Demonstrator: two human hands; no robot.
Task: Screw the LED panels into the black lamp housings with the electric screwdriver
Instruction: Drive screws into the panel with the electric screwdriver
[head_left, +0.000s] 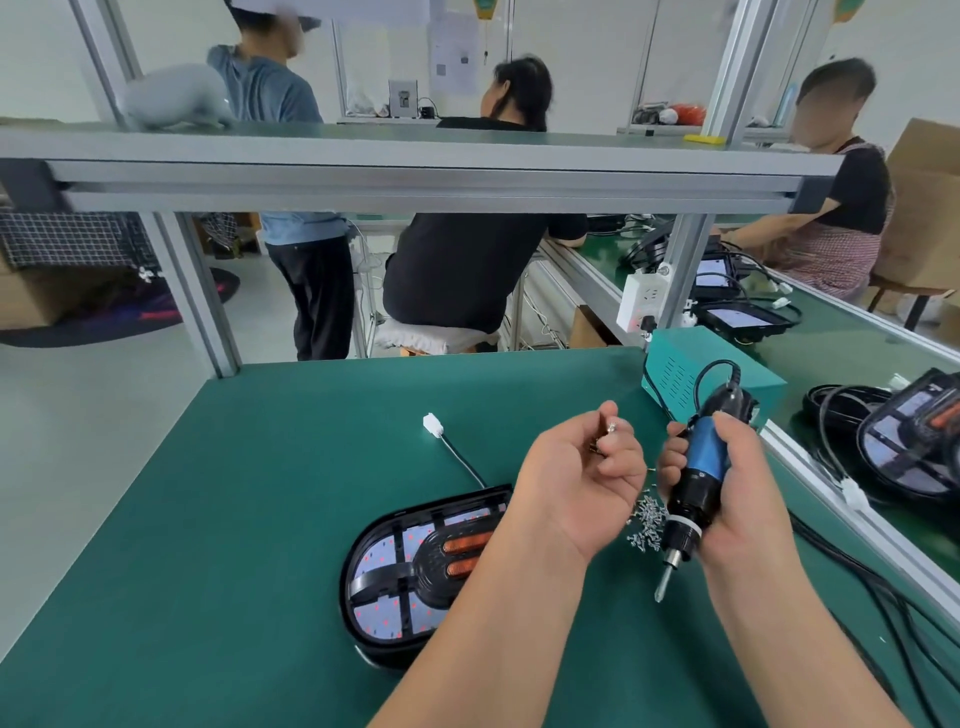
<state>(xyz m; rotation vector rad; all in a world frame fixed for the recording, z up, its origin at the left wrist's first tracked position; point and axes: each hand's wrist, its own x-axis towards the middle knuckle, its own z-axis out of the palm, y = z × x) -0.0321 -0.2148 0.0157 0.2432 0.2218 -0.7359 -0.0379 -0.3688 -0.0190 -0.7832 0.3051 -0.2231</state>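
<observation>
Gripping the screwdriver (698, 467) around its blue body, the right hand (737, 499) is holding the tool above the mat (260, 519), fingers and thumb wrapped tight on it. The tool is tilting, its bit (664, 582) pointing down and slightly left and touching nothing. Its cord is looping up from the top of the handle towards the teal box (675, 364) standing at the back of the mat.

The left hand (576, 483) is hovering just beside the tool, palm turned up, fingers curled in and pinching small screws (610, 428) at the fingertips; how many it is holding is too small to tell. A loose pile (647, 519) of more screws is lying on the mat, showing between the two hands.

The housing (358, 561) is lying flat on the mat near the front edge, partly hidden under the left forearm. The LED panel (384, 618) is sitting inside it, white with red dots, crossed by black ribs. Neither hand is touching the housing. A black wire (462, 460) is running from its far edge to a white connector (432, 424) lying on the mat.

More housings (904, 441) with coiled cables are sitting on the neighbouring bench to the right. Three people are working at benches beyond.
</observation>
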